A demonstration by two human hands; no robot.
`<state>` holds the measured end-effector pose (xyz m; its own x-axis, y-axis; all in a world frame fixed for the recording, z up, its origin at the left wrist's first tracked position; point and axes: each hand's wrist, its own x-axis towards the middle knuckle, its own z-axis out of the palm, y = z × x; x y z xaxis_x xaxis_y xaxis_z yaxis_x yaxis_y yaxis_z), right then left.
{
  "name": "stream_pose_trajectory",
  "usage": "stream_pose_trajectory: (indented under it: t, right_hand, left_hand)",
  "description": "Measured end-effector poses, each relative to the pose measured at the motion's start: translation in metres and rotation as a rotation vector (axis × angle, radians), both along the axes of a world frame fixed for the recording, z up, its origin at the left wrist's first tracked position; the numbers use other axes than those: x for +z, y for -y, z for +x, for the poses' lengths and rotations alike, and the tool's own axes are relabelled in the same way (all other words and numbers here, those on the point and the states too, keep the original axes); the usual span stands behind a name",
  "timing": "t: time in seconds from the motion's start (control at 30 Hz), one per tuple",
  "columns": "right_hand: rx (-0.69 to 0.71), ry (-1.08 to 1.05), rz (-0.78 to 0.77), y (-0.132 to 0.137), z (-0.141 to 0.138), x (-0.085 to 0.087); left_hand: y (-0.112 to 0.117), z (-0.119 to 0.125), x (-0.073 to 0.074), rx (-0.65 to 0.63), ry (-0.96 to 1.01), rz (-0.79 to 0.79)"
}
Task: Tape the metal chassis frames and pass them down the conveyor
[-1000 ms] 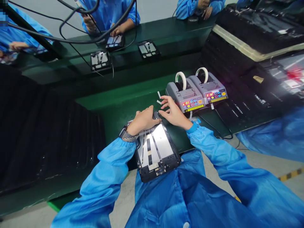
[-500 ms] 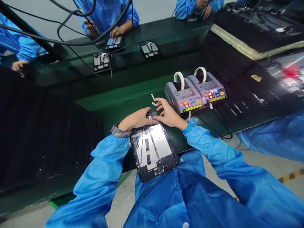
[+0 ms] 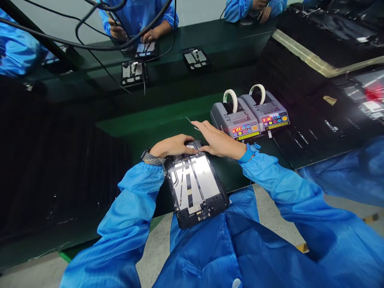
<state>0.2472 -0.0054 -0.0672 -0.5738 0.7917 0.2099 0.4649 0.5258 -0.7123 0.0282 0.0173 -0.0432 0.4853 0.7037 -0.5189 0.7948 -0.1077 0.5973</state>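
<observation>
An opened tablet (image 3: 207, 176) lies tilted at the bench's front edge, against my blue smock. Its inside shows a silvery plate, dark flat cables and a black frame. My left hand (image 3: 177, 146) grips the tablet's far end, thumb on the inner parts and fingers curled over the edge. My right hand (image 3: 220, 140) has its thumb at the same end, with the other fingers stretched out to the upper left. Thin white tape strips (image 3: 188, 119) cling to those fingertips, seen nearly edge-on. Both hands partly cover the tablet's far end.
Two grey tape dispensers (image 3: 235, 118) with white rolls and lit displays stand right of my hands. Across the green bench (image 3: 144, 116) lie more opened tablets (image 3: 196, 59); co-workers in blue (image 3: 138, 20) sit behind. Black cables (image 3: 90, 47) hang at upper left. Black matting (image 3: 315, 132) lies right.
My right hand has turned and its fingers have straightened, so the strips show more edge-on. My left hand keeps its hold on the tablet. The view has shifted slightly.
</observation>
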Motion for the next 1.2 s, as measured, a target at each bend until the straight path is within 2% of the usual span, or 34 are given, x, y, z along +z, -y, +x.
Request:
stream_pose_trajectory:
  t: [0.27, 0.4, 0.53, 0.73, 0.93, 1.03, 1.13, 1.2]
  right_hand:
    - [0.008, 0.018, -0.048, -0.006, 0.001, 0.0]
    - [0.039, 0.035, -0.012, -0.007, 0.0, 0.005]
    - [0.025, 0.039, 0.022, -0.005, -0.003, 0.009]
    - [0.013, 0.088, 0.034, -0.006, -0.005, 0.007]
    - [-0.035, -0.047, -0.014, -0.014, 0.002, 0.022]
    - [0.07, -0.087, -0.16, -0.017, 0.004, 0.028]
    - [0.227, -0.025, -0.294, -0.019, 0.0, 0.024]
    - [0.277, 0.04, -0.327, -0.02, -0.005, 0.019]
  left_hand:
    - [-0.006, -0.003, -0.001, 0.0, -0.001, -0.029]
    - [-0.005, -0.004, 0.0, 0.025, 0.027, -0.088]
    - [-0.003, -0.004, 0.002, 0.034, 0.034, -0.078]
    - [-0.001, -0.003, 0.003, -0.015, 0.017, -0.054]
    - [-0.005, -0.005, -0.002, -0.041, 0.028, -0.02]
    - [-0.008, -0.007, -0.005, -0.027, 0.024, -0.036]
    - [-0.011, -0.009, -0.008, -0.029, 0.006, -0.028]
    - [-0.012, -0.01, -0.009, -0.044, 0.004, -0.028]
